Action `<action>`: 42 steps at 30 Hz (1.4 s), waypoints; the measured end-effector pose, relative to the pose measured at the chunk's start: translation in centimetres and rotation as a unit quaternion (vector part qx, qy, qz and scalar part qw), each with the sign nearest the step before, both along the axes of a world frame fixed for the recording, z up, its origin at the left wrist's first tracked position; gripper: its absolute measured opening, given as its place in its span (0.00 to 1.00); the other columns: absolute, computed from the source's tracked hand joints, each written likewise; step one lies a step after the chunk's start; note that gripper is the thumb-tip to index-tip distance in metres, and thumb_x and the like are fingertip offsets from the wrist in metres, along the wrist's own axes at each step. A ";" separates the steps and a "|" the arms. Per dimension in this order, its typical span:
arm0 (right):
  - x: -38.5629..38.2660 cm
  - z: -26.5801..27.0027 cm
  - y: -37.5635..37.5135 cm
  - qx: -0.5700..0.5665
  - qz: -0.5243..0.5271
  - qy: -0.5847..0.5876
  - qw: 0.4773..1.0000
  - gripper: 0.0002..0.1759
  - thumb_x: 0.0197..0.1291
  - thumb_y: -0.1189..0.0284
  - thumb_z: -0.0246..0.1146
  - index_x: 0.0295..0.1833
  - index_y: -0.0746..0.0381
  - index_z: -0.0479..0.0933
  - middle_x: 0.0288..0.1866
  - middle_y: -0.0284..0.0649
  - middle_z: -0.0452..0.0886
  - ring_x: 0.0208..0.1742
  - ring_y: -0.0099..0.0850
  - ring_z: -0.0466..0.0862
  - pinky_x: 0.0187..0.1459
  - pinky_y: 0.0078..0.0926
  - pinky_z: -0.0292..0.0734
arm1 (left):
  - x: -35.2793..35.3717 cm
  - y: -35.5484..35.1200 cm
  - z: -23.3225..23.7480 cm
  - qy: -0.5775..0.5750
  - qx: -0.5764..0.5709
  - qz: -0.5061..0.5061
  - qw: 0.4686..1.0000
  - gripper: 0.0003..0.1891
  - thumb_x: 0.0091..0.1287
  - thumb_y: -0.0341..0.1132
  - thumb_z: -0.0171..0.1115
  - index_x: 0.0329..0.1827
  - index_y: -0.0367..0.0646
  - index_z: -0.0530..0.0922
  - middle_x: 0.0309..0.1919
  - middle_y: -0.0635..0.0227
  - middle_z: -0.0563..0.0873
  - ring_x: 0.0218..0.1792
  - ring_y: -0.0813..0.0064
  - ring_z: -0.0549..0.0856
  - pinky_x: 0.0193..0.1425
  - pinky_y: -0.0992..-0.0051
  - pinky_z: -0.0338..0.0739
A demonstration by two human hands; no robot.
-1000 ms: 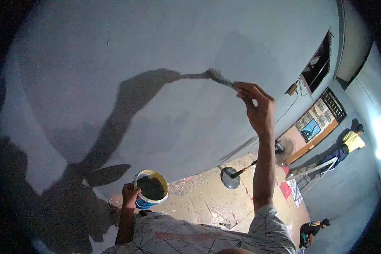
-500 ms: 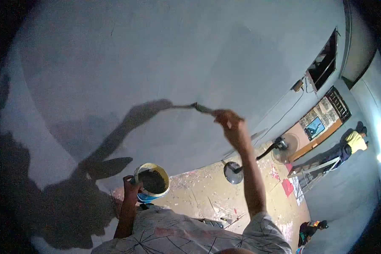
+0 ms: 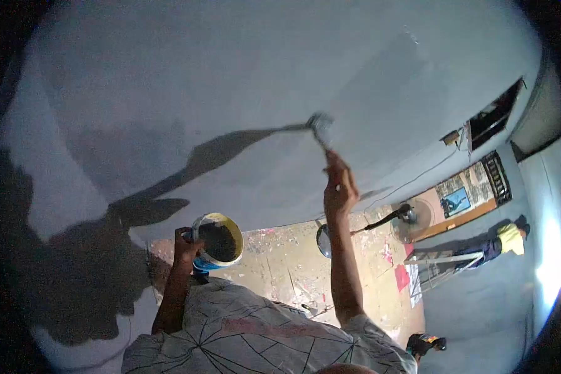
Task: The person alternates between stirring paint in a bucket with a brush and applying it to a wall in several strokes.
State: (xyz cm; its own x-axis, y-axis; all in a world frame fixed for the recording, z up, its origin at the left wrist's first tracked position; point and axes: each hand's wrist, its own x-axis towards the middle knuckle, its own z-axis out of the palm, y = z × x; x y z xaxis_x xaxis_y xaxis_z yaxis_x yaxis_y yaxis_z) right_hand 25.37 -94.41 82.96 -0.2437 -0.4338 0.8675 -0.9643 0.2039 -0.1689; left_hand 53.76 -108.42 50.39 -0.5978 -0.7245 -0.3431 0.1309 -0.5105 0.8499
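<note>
A grey-painted wall (image 3: 243, 75) fills most of the view ahead of me. My right hand (image 3: 341, 190), arm stretched out, is closed round the handle of a paintbrush (image 3: 323, 132). The brush head appears to meet the wall, where its shadow joins it; the bristles are slightly blurred. Low on the left, my left hand (image 3: 186, 248) grips the edge of a small paint bucket (image 3: 209, 264), blue and white outside with a yellowish inner rim. Dark grey paint (image 3: 217, 242) lies inside the bucket, which is tilted towards me.
Two standing fans (image 3: 411, 218) (image 3: 324, 241) are right of my forearm, on a paint-spattered floor (image 3: 274, 268). Beyond, a person in a yellow top (image 3: 511, 239) is on a ladder (image 3: 439, 263). Another person (image 3: 422, 343) is at the lower right. A cable (image 3: 417, 176) runs along the wall.
My right hand has moved the brush up the wall and slightly right, turning it more upright. My left hand still holds the bucket. The view has shifted and rotated a little.
</note>
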 end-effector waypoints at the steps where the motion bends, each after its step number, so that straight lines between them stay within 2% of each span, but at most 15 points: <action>1: 0.6 -1.0 0.3 0.022 0.021 -0.061 0.998 0.17 0.65 0.87 0.61 0.57 0.66 0.82 0.53 0.46 0.87 0.50 0.35 0.88 0.43 0.29 0.89 | 0.0 0.4 0.5 -0.003 0.004 0.006 1.000 0.32 0.57 0.21 0.73 0.60 0.44 0.64 0.37 0.63 0.82 0.31 0.74 0.82 0.31 0.72 0.80; 3: 0.4 -1.1 1.1 0.118 0.018 -0.140 0.983 0.16 0.64 0.86 0.62 0.55 0.64 0.83 0.50 0.47 0.88 0.47 0.35 0.89 0.43 0.31 0.88 | 0.2 0.4 1.1 0.115 0.000 0.045 0.992 0.30 0.57 0.19 0.72 0.59 0.43 0.65 0.39 0.61 0.82 0.34 0.72 0.83 0.36 0.70 0.81; 7: 0.0 7.6 0.4 0.010 -0.030 0.008 0.999 0.17 0.63 0.88 0.61 0.54 0.62 0.85 0.47 0.41 0.89 0.44 0.29 0.89 0.46 0.27 0.84 | -0.9 -0.8 1.3 -0.068 -0.043 -0.025 0.996 0.30 0.56 0.20 0.71 0.59 0.42 0.66 0.38 0.62 0.81 0.35 0.71 0.83 0.39 0.69 0.81; 11: 1.0 10.3 -0.9 -0.117 -0.046 0.040 0.991 0.16 0.65 0.87 0.60 0.55 0.64 0.84 0.48 0.43 0.89 0.44 0.31 0.88 0.43 0.26 0.86 | -1.2 -0.6 0.7 -0.039 -0.073 -0.024 0.996 0.30 0.56 0.21 0.71 0.60 0.42 0.65 0.38 0.62 0.81 0.36 0.73 0.82 0.40 0.70 0.80; 14: -1.0 1.8 -1.0 -0.069 0.005 0.068 0.995 0.13 0.68 0.83 0.61 0.56 0.70 0.82 0.54 0.47 0.87 0.45 0.33 0.89 0.40 0.27 0.88 | -1.0 -0.2 1.7 -0.082 -0.020 -0.015 0.996 0.30 0.56 0.22 0.70 0.61 0.42 0.66 0.40 0.62 0.80 0.37 0.73 0.82 0.42 0.70 0.80; 17: 0.0 -8.0 0.2 0.020 0.007 -0.071 0.997 0.16 0.68 0.83 0.61 0.59 0.64 0.80 0.55 0.51 0.85 0.52 0.37 0.87 0.41 0.34 0.89 | -0.5 0.4 -2.5 0.047 -0.031 0.026 0.998 0.31 0.56 0.22 0.71 0.61 0.43 0.66 0.41 0.62 0.80 0.39 0.71 0.82 0.44 0.70 0.79; 18: 0.3 -9.0 1.0 0.095 -0.019 -0.080 0.992 0.17 0.66 0.83 0.62 0.59 0.64 0.80 0.51 0.48 0.86 0.49 0.36 0.88 0.44 0.31 0.88 | -1.0 0.3 -5.7 0.038 -0.064 0.019 0.997 0.31 0.56 0.22 0.71 0.61 0.43 0.66 0.41 0.62 0.80 0.40 0.70 0.82 0.45 0.70 0.79; 20: 0.7 -10.5 1.8 0.115 -0.020 -0.113 0.987 0.15 0.66 0.81 0.63 0.58 0.63 0.81 0.51 0.46 0.87 0.47 0.36 0.89 0.45 0.31 0.86 | -1.3 0.0 -4.6 -0.014 -0.057 0.027 0.998 0.30 0.57 0.20 0.71 0.60 0.43 0.66 0.43 0.61 0.81 0.43 0.68 0.83 0.46 0.67 0.79; 23: 2.5 -10.7 2.8 0.100 -0.024 -0.226 0.969 0.15 0.65 0.82 0.64 0.56 0.63 0.82 0.50 0.43 0.88 0.45 0.35 0.89 0.46 0.32 0.85 | -1.3 -0.9 -12.3 -0.097 -0.147 -0.019 0.984 0.28 0.58 0.20 0.70 0.58 0.43 0.67 0.45 0.60 0.80 0.45 0.68 0.83 0.46 0.65 0.79; 24: 2.3 -11.3 3.5 0.060 -0.016 -0.238 0.969 0.15 0.64 0.83 0.64 0.56 0.63 0.83 0.49 0.43 0.88 0.45 0.33 0.89 0.46 0.31 0.85 | -0.7 1.0 2.3 -0.107 -0.078 0.004 0.991 0.26 0.58 0.20 0.70 0.56 0.43 0.67 0.46 0.61 0.80 0.45 0.69 0.82 0.47 0.64 0.79; 27: 4.7 -10.6 6.0 0.012 -0.049 -0.252 0.966 0.12 0.66 0.86 0.62 0.53 0.68 0.83 0.47 0.43 0.88 0.45 0.29 0.88 0.45 0.27 0.85 | 0.1 1.4 2.2 -0.011 -0.095 -0.023 0.995 0.25 0.58 0.20 0.70 0.55 0.42 0.67 0.45 0.62 0.80 0.45 0.70 0.82 0.47 0.65 0.79; 32: 7.4 -15.4 12.0 -0.132 -0.058 -0.381 0.913 0.12 0.66 0.85 0.63 0.53 0.67 0.82 0.48 0.40 0.84 0.45 0.27 0.86 0.43 0.24 0.85 | 1.5 2.2 2.9 -0.037 -0.062 -0.040 0.997 0.26 0.59 0.24 0.71 0.58 0.44 0.68 0.46 0.65 0.82 0.41 0.74 0.83 0.41 0.73 0.80; 34: 8.8 -17.2 14.9 -0.157 -0.067 -0.415 0.893 0.09 0.71 0.77 0.62 0.53 0.67 0.82 0.52 0.41 0.82 0.45 0.26 0.85 0.40 0.22 0.85 | 1.6 3.3 4.3 -0.046 -0.022 -0.029 0.998 0.27 0.61 0.28 0.71 0.61 0.45 0.68 0.43 0.65 0.83 0.39 0.77 0.83 0.33 0.75 0.80; 37: 10.6 -19.4 19.4 -0.179 -0.097 -0.466 0.861 0.12 0.74 0.68 0.61 0.55 0.64 0.82 0.51 0.40 0.83 0.42 0.25 0.83 0.36 0.21 0.81 | 1.4 4.6 6.3 -0.102 -0.014 -0.032 0.994 0.23 0.57 0.26 0.71 0.55 0.47 0.72 0.40 0.69 0.82 0.35 0.76 0.81 0.36 0.71 0.78; 42: 14.2 -20.4 25.4 -0.294 -0.124 -0.648 0.692 0.22 0.74 0.55 0.60 0.59 0.61 0.80 0.49 0.35 0.84 0.46 0.24 0.80 0.43 0.24 0.76 | 2.6 7.5 6.1 -0.112 -0.024 -0.041 0.993 0.26 0.59 0.25 0.71 0.58 0.44 0.68 0.40 0.65 0.83 0.35 0.73 0.84 0.29 0.74 0.79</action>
State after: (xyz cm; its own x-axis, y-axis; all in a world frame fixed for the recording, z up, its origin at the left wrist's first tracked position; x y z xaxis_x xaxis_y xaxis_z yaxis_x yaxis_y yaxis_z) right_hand 39.59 -69.02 62.54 -0.9854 0.0966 -0.1403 0.1265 -0.1360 -0.9826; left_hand 56.38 -100.92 56.50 -0.5677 -0.6953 -0.4407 -0.1038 -0.4706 0.8762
